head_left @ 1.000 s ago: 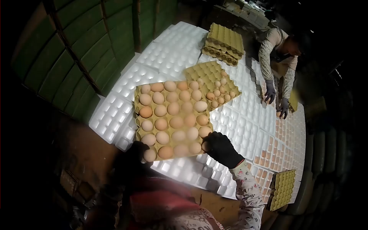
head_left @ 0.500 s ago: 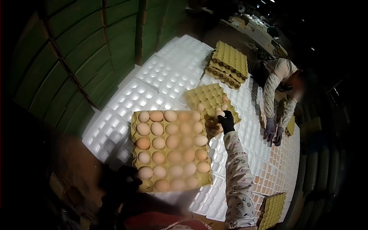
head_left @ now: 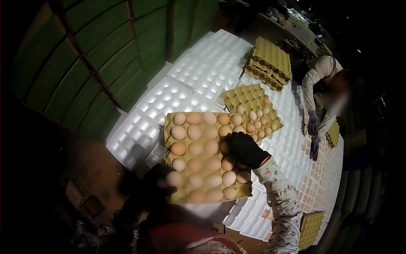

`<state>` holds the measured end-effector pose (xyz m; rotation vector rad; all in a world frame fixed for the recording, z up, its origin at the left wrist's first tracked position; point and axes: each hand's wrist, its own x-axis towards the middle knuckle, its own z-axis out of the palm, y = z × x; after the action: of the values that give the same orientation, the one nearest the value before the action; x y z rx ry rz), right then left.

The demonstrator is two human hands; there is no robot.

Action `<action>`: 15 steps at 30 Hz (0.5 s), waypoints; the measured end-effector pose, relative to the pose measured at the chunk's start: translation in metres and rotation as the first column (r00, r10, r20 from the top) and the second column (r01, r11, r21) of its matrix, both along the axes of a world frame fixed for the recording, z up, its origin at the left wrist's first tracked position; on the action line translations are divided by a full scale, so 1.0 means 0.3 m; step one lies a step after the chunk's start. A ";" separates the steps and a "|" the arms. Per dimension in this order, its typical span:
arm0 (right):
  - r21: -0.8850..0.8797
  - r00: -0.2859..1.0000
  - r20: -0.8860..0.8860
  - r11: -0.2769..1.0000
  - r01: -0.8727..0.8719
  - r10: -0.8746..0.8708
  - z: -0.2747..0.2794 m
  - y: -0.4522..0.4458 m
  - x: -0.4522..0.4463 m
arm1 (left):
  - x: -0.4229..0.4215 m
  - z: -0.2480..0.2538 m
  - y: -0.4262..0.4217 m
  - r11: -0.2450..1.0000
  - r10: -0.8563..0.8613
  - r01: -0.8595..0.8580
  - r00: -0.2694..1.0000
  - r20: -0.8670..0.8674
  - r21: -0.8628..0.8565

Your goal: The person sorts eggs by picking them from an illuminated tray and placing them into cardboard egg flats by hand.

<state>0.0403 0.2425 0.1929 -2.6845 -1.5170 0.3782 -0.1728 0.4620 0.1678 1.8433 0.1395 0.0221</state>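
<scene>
A yellow pulp egg tray (head_left: pixel 207 200) full of brown and pale eggs is held up in front of me. My left hand (head_left: pixel 153 186), dark-gloved and deep in shadow, grips its lower left edge. Over the right side of this tray is my right hand (head_left: pixel 247 150) in a black glove, fingers curled around an egg (head_left: pixel 225 147) partly hidden by them. Just beyond, a second egg tray (head_left: pixel 237 96), partly filled with eggs (head_left: pixel 252 114), rests tilted on the white foam egg trays (head_left: pixel 203 63).
A stack of egg trays (head_left: pixel 270 59) stands at the back. To the right, a co-worker's gloved hands (head_left: pixel 314 135) reach over foam trays holding eggs (head_left: pixel 321 169). Green stacked crates (head_left: pixel 105 38) form a wall at left. More pulp trays (head_left: pixel 312 228) lie at lower right.
My right hand has moved from the far tray back over the held tray. Several more eggs show in the far tray. The whole view has shifted, moving things rightward.
</scene>
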 end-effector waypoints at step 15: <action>0.551 0.895 -0.446 0.797 0.247 0.030 -0.083 -0.053 0.091 | 0.121 -0.057 -0.002 0.618 -0.053 -0.030 0.995 0.080 0.786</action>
<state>0.0677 0.2265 0.1682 -2.0034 -1.0950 0.3793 -0.1365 0.4613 0.1508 2.7398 0.0451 0.1926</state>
